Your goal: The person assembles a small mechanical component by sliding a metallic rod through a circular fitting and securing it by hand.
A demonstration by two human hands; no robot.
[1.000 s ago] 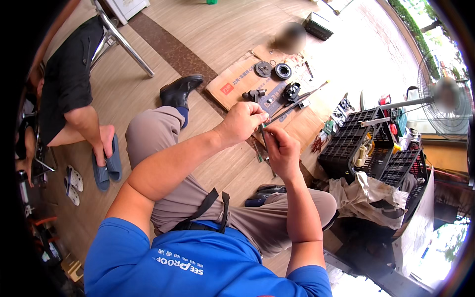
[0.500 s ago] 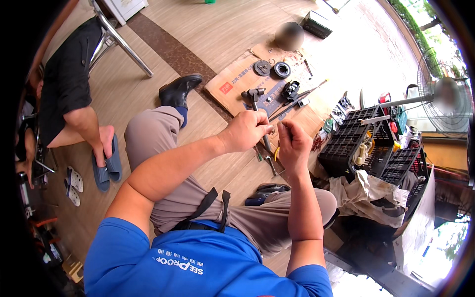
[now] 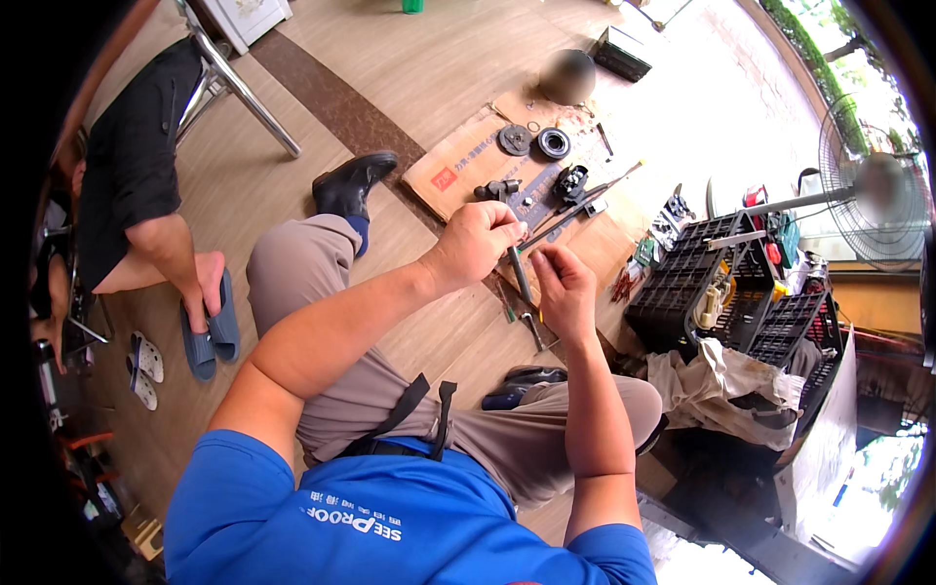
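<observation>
Both hands meet in front of me, above the edge of a cardboard sheet (image 3: 448, 200). My left hand (image 3: 476, 241) is closed in a pinch of thumb and forefinger. At its fingertips there may be something tiny, too small to name. Close by on the right, my right hand (image 3: 569, 292) is also pinched, its fingertips a short way from the left ones; what it holds is hidden. Below them lies a hammer (image 3: 517, 268), head on the cardboard, handle running toward me. A black ring-shaped part (image 3: 554, 144), a round disc (image 3: 514, 139) and a dark mechanical part (image 3: 572, 181) lie beyond.
Black plastic crates (image 3: 682, 268) with tools and a pale cloth (image 3: 726, 385) stand at the right, near a fan (image 3: 873, 185). A dark box (image 3: 624, 55) sits at the far side. On the left, a seated person's legs in blue slippers (image 3: 200, 343) are beside a metal-legged chair (image 3: 244, 83).
My left hand has shifted slightly up and left. My right hand has moved a little left and down. Both remain pinched, and the parts on the cardboard lie as before.
</observation>
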